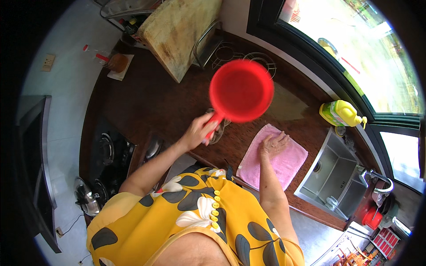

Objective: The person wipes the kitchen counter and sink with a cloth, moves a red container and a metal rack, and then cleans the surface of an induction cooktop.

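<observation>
My left hand (199, 131) grips the handle of a red plastic water dipper (242, 91), holding it above the dark brown countertop (149, 96). The round bowl faces up towards me and looks slightly blurred. Partly hidden behind that hand and handle, a crumpled brownish cloth (218, 134) lies on the counter. My right hand (275, 146) rests palm down on a pink towel (286, 166), which is spread flat by the counter's front edge, left of the sink. Nothing shows between that hand's fingers.
To the right is a steel sink (336, 166) with a faucet (382, 183); a yellow pump bottle (341, 113) stands behind it. A wooden cutting board (179, 33) leans in a metal rack at the back, near wire stands (229, 55). A gas stove (106, 149) is at left.
</observation>
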{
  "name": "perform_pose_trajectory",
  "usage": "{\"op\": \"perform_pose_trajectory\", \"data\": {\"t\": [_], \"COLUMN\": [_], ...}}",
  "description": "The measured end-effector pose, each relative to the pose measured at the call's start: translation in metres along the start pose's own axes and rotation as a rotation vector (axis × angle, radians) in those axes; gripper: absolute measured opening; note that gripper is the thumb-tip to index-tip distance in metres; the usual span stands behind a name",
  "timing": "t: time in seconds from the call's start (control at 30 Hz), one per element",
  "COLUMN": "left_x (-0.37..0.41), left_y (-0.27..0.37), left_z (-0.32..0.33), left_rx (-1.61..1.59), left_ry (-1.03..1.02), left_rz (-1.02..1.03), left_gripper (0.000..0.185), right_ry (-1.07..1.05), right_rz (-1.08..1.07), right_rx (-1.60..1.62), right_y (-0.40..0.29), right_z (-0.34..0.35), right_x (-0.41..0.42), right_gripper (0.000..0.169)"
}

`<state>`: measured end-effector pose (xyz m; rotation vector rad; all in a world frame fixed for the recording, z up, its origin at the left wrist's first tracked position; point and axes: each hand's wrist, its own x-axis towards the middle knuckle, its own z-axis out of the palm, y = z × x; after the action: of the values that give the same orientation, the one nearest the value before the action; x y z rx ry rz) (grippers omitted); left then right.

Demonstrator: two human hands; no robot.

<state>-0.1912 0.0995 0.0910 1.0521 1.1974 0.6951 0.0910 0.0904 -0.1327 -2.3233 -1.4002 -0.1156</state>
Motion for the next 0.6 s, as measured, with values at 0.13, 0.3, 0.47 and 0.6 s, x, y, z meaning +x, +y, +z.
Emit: {"op": "perform_pose_trajectory", "data": {"t": [0.13, 0.3, 0.47, 0.6], "left_x": [0.087, 0.155, 0.165, 0.142], "left_y": [0.044, 0.036, 0.041, 0.029], "left_z": [0.022, 0.02, 0.023, 0.004], "left_rx": [-0.091, -0.094, -0.103, -0.136], "left_ry": [0.048, 0.063, 0.049, 0.141], "left_rz": [0.003, -0.047, -0.079, -0.12], "left_gripper": [0.041, 0.039, 0.047, 0.068], "right_ry": [-0.055, -0.044, -0.047, -0.07], "right_rz": [0.032, 0.012, 0.015, 0.025], "right_rx": [0.001, 0.014, 0.012, 0.025], "right_y": [-0.006, -0.007, -0.01, -0.015], "right_z": [-0.008, -0.008, -0.011, -0.019], "right_x": [0.0, -0.002, 0.001, 0.0], "right_gripper": [0.058, 0.059, 0.058, 0.057]}}
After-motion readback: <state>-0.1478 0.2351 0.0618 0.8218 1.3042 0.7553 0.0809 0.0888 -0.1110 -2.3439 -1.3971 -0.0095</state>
